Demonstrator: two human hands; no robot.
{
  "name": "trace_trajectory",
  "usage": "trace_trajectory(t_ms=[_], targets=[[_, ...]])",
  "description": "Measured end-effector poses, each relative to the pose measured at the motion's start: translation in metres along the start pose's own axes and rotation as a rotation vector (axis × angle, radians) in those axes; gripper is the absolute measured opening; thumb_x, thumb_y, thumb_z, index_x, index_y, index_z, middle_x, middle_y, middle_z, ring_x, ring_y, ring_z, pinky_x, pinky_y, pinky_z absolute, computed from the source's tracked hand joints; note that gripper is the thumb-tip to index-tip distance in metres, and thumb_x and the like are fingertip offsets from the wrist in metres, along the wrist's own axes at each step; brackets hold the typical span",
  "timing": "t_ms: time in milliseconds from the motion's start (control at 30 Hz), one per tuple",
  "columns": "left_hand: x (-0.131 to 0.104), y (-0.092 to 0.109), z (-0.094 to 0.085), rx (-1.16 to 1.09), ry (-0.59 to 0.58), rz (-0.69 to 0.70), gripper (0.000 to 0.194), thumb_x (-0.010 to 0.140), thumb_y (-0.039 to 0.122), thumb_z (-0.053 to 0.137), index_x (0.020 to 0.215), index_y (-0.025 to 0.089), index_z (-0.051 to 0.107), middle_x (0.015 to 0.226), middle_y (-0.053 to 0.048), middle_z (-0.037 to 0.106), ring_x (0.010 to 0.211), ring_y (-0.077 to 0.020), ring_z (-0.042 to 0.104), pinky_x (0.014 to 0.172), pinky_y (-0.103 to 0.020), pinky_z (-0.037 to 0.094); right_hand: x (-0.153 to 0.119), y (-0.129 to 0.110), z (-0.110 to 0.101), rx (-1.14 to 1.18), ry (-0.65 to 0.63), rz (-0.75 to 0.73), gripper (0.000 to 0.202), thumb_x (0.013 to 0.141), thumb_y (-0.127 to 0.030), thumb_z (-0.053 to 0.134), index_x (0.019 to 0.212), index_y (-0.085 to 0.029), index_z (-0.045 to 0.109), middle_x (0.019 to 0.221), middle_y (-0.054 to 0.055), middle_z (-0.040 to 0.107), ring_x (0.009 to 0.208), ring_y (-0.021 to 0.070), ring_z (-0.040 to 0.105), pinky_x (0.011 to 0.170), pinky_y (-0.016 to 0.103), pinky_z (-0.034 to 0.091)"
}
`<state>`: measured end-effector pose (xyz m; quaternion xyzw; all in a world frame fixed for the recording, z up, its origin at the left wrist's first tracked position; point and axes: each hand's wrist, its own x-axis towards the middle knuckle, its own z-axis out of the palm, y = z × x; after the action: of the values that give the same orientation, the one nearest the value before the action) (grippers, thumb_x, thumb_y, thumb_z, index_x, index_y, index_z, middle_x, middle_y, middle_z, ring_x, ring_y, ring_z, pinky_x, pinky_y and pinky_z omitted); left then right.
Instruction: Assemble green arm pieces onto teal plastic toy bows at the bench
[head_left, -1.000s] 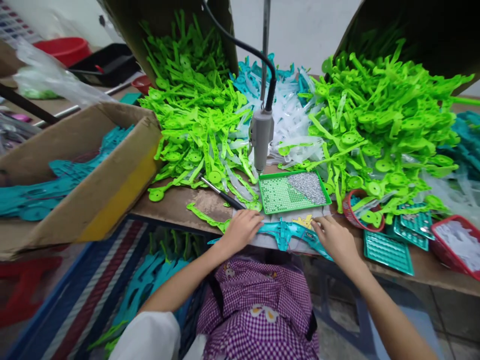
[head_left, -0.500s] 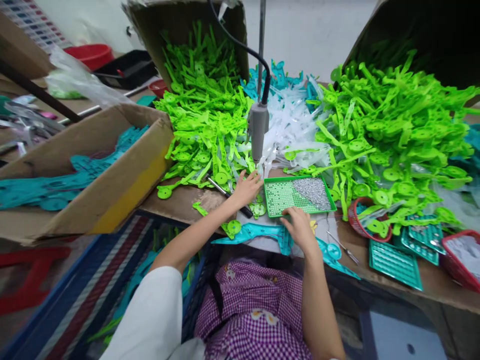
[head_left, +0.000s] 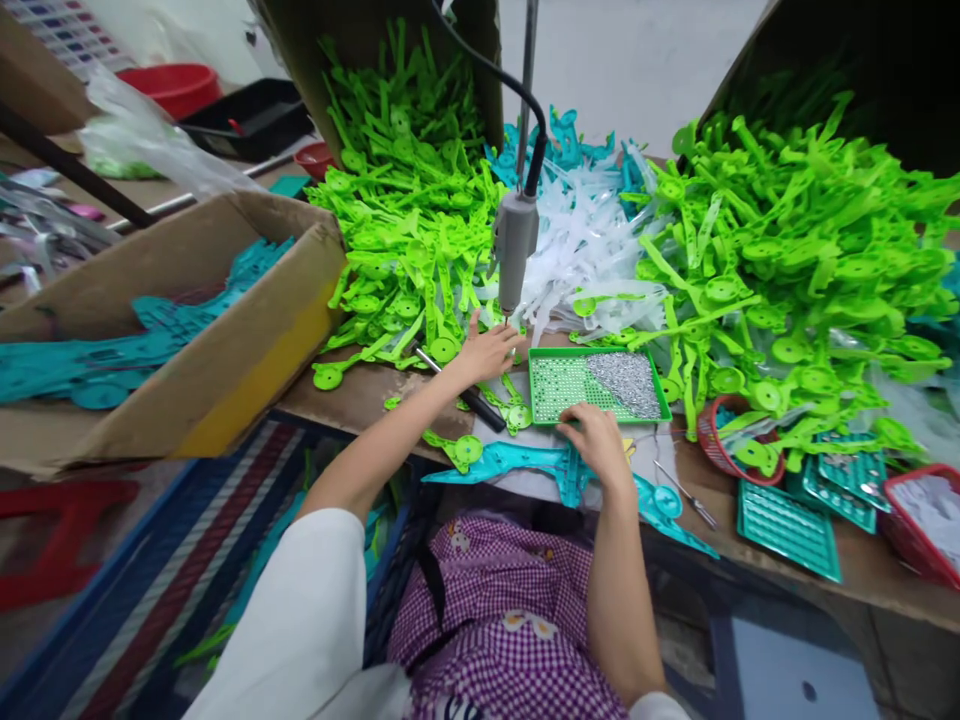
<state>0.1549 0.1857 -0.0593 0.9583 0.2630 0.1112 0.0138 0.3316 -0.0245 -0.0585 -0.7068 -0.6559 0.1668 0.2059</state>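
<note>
A grey electric screwdriver hangs upright on its cable, bit pointing down. My left hand is at the bit, fingers stretched out and apart, nothing visible in them. Curled fingertips of my right hand meet at the front edge of a green perforated tray, above a teal plastic part; whatever they pinch is too small to see. Small silver screws fill the tray's right side. By my left wrist lies a black-handled tool, with a lime-green round-ended part near it.
Lime-green parts are heaped left and right, with white translucent pieces between. A cardboard box with teal parts stands left. Rightward are a small screwdriver, a red basket and teal trays.
My left hand has shifted slightly up and left, its fingers more spread below the screwdriver. My right hand has moved a little at the tray's front edge. The view has shifted slightly.
</note>
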Motion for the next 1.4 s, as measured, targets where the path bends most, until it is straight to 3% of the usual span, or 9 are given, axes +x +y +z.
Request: trace_trajectory(t_ms=[300,500,633,733,833,900,1067,1167,1400], targets=[[-0.035,0.034,-0.014,-0.119,0.041,-0.069,0.03,0.094,0.025,0.046,0.121,0.024,0.059,0.134,-0.011,0.055,0.134,-0.0302,0.039,0.111,-0.062,0.008,0.003,-0.005,0.006,-0.231,0.029,-0.101,0.013,0.093,-0.026,0.05,0.092,-0.021,0.062,0.093,0.006,0.068,0.09,0.0233,0.058,0.075,0.035,0.034],[-0.144,0.098,-0.051,-0.395,0.231,-0.249,0.022,0.091,0.023,0.053,0.111,0.023,0.062,0.111,-0.007,0.066,0.108,-0.0219,0.059,0.099,-0.043,0.039,-0.052,-0.007,0.0,-0.003,0.229,-0.109,0.026,0.095,-0.031,0.048,0.116,-0.021,0.057,0.113,0.009,0.064,0.106,0.0227,0.057,0.087,0.036,0.04],[-0.226,0.154,-0.017,-0.754,0.141,-0.68,0.024,0.088,0.029,0.056,0.11,0.021,0.057,0.092,-0.004,0.065,0.081,-0.0163,0.064,0.077,-0.031,0.052,-0.096,-0.008,0.002,-0.009,0.199,-0.114,0.019,0.095,-0.032,0.049,0.107,-0.023,0.06,0.105,0.006,0.067,0.1,0.0213,0.06,0.09,0.038,0.039],[-0.24,0.17,0.033,-0.758,0.099,-0.877,0.048,0.08,0.035,0.064,0.122,0.017,0.051,0.111,-0.011,0.061,0.104,-0.024,0.06,0.092,-0.04,0.048,-0.106,-0.007,0.005,-0.068,0.132,-0.135,0.026,0.093,-0.039,0.051,0.112,-0.023,0.059,0.112,0.008,0.066,0.105,0.0225,0.06,0.094,0.041,0.037],[-0.222,0.169,0.063,-0.769,0.063,-0.951,0.04,0.08,0.036,0.063,0.114,0.016,0.057,0.116,-0.014,0.06,0.119,-0.0296,0.052,0.1,-0.047,0.04,-0.1,-0.006,0.009,-0.117,0.02,-0.192,0.037,0.093,-0.045,0.049,0.12,-0.021,0.056,0.125,0.01,0.061,0.116,0.0246,0.055,0.097,0.043,0.035],[-0.212,0.163,0.061,-0.842,-0.006,-0.909,0.022,0.085,0.035,0.055,0.094,0.017,0.063,0.1,-0.01,0.065,0.107,-0.027,0.059,0.094,-0.043,0.044,-0.094,-0.006,0.013,-0.157,-0.025,-0.216,0.039,0.093,-0.046,0.047,0.121,-0.021,0.057,0.128,0.011,0.059,0.119,0.0258,0.053,0.097,0.044,0.035],[-0.229,0.139,-0.004,-1.057,-0.146,-0.742,0.029,0.093,0.04,0.044,0.084,0.019,0.062,0.071,0.001,0.064,0.068,-0.0154,0.06,0.065,-0.026,0.047,-0.09,0.001,0.023,-0.199,-0.025,-0.21,0.037,0.092,-0.047,0.047,0.116,-0.022,0.06,0.127,0.011,0.06,0.115,0.0264,0.055,0.093,0.043,0.037],[-0.236,0.119,-0.042,-0.888,-0.042,-0.727,0.024,0.092,0.039,0.049,0.088,0.02,0.063,0.08,0.0,0.064,0.074,-0.0147,0.059,0.069,-0.024,0.045,-0.093,0.002,0.021,-0.209,-0.02,-0.181,0.034,0.092,-0.046,0.048,0.113,-0.023,0.061,0.125,0.011,0.061,0.111,0.0268,0.057,0.09,0.043,0.037],[-0.219,0.102,-0.042,-0.497,0.171,-0.764,0.016,0.091,0.031,0.053,0.09,0.021,0.065,0.098,-0.005,0.06,0.091,-0.0184,0.058,0.085,-0.032,0.046,-0.056,-0.059,0.02,-0.055,0.08,-0.302,0.028,0.095,-0.027,0.044,0.119,-0.022,0.06,0.125,0.011,0.061,0.117,0.0241,0.054,0.097,0.042,0.036]])
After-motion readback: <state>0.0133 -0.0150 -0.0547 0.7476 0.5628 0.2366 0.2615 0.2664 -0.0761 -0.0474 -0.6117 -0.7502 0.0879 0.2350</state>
